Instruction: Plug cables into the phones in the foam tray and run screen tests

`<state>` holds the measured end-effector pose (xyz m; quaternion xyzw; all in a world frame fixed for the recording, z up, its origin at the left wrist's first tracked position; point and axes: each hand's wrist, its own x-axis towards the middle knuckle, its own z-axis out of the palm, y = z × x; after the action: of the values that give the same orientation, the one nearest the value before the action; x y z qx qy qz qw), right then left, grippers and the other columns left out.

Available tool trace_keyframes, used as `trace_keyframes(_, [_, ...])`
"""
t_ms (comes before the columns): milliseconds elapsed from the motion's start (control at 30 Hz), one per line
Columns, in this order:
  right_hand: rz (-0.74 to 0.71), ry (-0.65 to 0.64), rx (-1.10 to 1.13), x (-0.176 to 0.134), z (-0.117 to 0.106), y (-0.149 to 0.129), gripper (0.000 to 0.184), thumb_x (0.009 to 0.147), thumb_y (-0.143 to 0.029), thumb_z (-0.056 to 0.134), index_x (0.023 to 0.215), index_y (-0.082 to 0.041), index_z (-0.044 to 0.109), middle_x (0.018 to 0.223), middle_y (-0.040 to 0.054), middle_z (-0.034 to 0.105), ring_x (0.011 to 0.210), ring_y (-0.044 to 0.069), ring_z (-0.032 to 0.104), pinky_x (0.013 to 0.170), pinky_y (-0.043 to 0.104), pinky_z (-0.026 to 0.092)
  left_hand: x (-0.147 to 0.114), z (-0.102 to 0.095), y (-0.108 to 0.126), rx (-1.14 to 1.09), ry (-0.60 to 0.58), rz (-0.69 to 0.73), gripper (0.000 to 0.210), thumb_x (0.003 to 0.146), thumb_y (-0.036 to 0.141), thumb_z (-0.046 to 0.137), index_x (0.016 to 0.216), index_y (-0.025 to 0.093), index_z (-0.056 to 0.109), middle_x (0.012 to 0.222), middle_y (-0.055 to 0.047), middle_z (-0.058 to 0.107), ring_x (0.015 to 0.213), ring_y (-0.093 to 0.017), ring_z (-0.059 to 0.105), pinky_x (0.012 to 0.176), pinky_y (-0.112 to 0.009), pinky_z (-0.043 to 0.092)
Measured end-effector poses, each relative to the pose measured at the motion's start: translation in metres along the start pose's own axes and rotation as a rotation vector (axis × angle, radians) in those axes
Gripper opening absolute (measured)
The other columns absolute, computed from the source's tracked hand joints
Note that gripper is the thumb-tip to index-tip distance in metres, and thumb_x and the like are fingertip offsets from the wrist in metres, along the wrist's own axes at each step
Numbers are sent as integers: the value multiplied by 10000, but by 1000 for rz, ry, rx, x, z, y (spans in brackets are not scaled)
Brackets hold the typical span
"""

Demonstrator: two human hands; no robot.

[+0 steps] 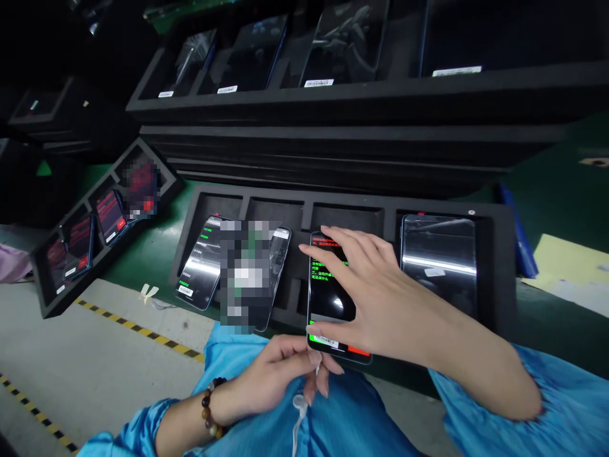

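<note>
A phone (332, 293) with a lit screen of red and green text lies over the front edge of the black foam tray (419, 206). My right hand (380, 289) spreads across it, the thumb on the screen's lower left by a green button and a barcode sticker. Below the phone's bottom edge, my left hand (280, 374) is pinched around a thin white cable (318, 367), partly hidden by the fingers. A round white piece with a cord (299, 402) hangs beneath that hand. Left of this phone are a phone with a text list (202, 263) and a partly blurred phone (271, 285).
Right of my right hand, a film-covered phone (438, 244) sits in the tray. Behind rises a stack of foam trays (333, 143) holding several phones. A smaller tray (50, 298) with red-screened phones stands left. Yellow paper (571, 270) and a blue object (518, 235) lie right.
</note>
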<state>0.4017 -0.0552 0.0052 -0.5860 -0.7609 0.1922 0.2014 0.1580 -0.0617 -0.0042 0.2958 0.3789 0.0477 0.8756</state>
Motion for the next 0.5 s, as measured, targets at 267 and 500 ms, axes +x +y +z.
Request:
trace_keyframes(267, [77, 74, 93, 1, -19, 24, 601, 1080, -645, 543, 1561, -285, 571, 1561, 152, 641, 1537, 426, 493, 1238, 684, 363, -1, 4, -3, 8, 46, 46, 517, 971, 637, 763, 954, 121, 797, 653, 12, 575, 532, -90, 477, 552, -246, 363])
trace_keyframes(500, [59, 24, 93, 0, -21, 29, 575, 1043, -573, 620, 1545, -297, 569, 1557, 135, 646, 1494, 395, 548, 1288, 700, 273, 2, 11, -12, 6, 109, 95, 538, 957, 655, 765, 793, 143, 748, 547, 47, 454, 507, -89, 370, 572, -264, 307])
